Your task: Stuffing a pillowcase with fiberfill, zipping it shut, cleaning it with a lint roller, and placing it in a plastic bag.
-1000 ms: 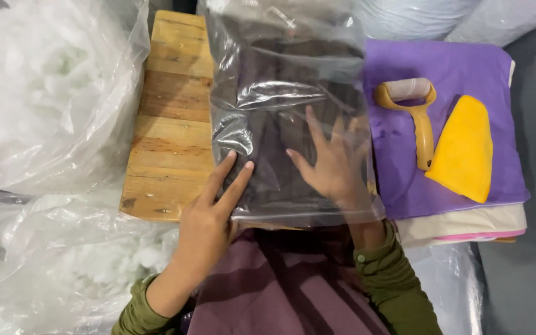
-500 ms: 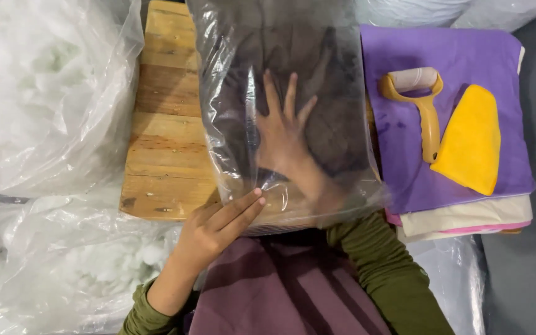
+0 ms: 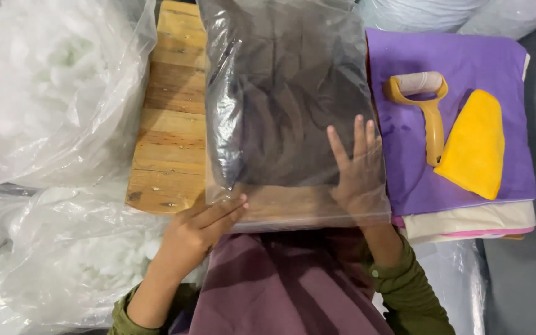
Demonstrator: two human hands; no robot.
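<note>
Nearest: mauve cloth (image 3: 280,285) over lap, under both olive-green sleeves. Left hand (image 3: 196,229) flat on near-left corner of clear plastic bag (image 3: 293,111), fingers together and straight, pinning bag mouth edge to pale wooden plank tabletop (image 3: 169,136); not clamped, just pressing. Right hand (image 3: 358,170) inside bag through open near end, seen through the film, fingers spread and flat, palm down along bag's right side. Hands apart, one at each near corner of bag.

Bag directly ahead of both hands, long axis running away from body. Dark brown folded fabric (image 3: 286,105) inside bag, filling far and middle part; near strip of bag empty, wood showing through. Fabric just beyond right fingertips, slightly left of them; right hand nearer to it than left.

Right of right hand: stacked folded cloths, purple sheet (image 3: 460,62) on top, touching or just beside bag edge. On purple sheet: yellow-handled lint roller (image 3: 426,105), yellow wedge-shaped cloth (image 3: 476,146) just beside it. Left of left hand: large clear sacks of white fibre stuffing (image 3: 38,87), crowding table edge. Nothing between hands and bag.
</note>
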